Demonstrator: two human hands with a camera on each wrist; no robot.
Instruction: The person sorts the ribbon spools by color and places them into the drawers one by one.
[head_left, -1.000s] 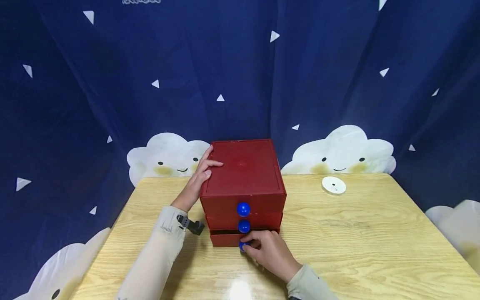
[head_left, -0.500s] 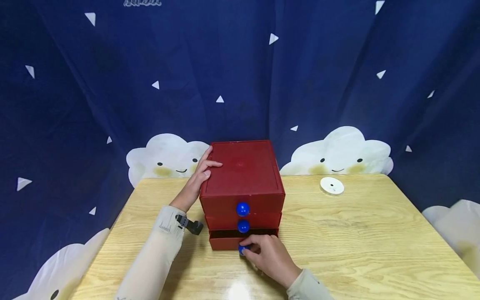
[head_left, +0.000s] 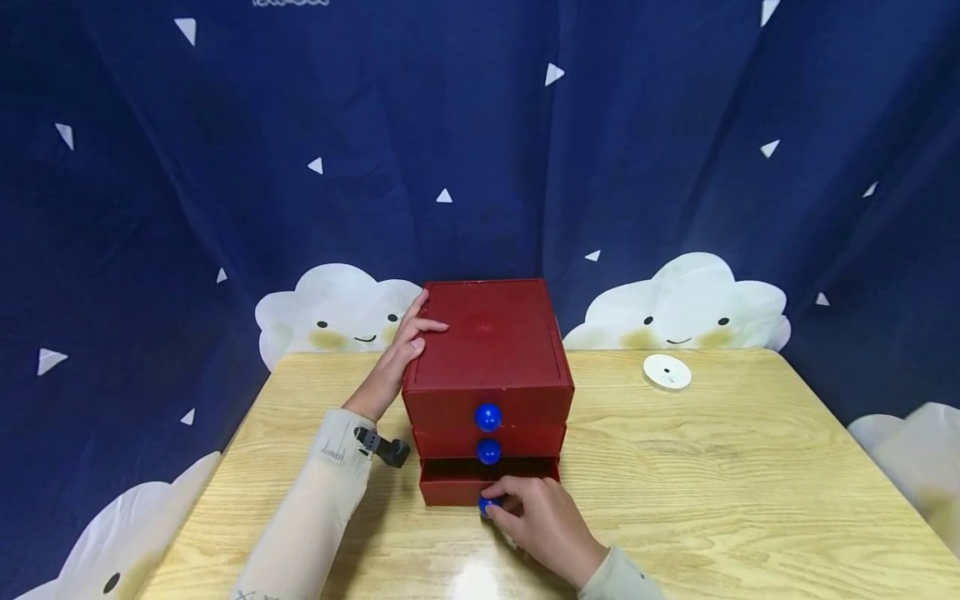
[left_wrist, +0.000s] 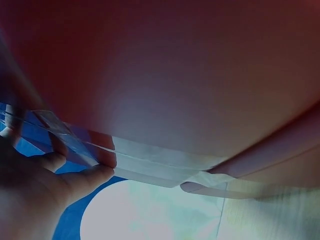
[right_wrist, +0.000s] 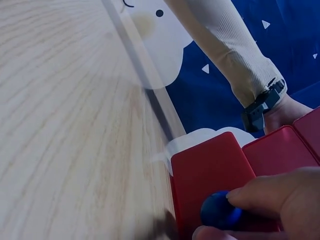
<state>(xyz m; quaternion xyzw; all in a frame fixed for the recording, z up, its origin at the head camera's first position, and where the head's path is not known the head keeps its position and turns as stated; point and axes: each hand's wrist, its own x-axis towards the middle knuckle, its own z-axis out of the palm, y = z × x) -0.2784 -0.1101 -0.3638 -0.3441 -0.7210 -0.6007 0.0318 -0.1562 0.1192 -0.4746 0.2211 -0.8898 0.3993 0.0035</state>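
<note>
A red three-drawer box point(head_left: 487, 337) with round blue knobs stands on the wooden table. Its bottom drawer point(head_left: 452, 492) is pulled partway out, showing a dark inside; the upper two are closed. My right hand point(head_left: 543, 521) pinches the bottom blue knob point(head_left: 489, 505) between thumb and fingers. In the right wrist view, that knob point(right_wrist: 221, 211) sits between the fingertips against the red drawer front point(right_wrist: 212, 172). My left hand point(head_left: 393, 367) rests on the box's left side, fingers spread over its top edge. The left wrist view shows the fingers point(left_wrist: 90, 181) straight against the red side.
A white disc point(head_left: 667, 372) with a small dark centre lies at the table's back right. A dark blue curtain point(head_left: 480, 142) with white triangles and smiling clouds hangs behind the wooden table point(head_left: 712, 475). A black camera point(head_left: 390, 451) is strapped to the left wrist.
The bottom drawer has slid further out toward me, with my right hand moving along on its knob, and the gap above it has widened. My left hand stays on the box.
</note>
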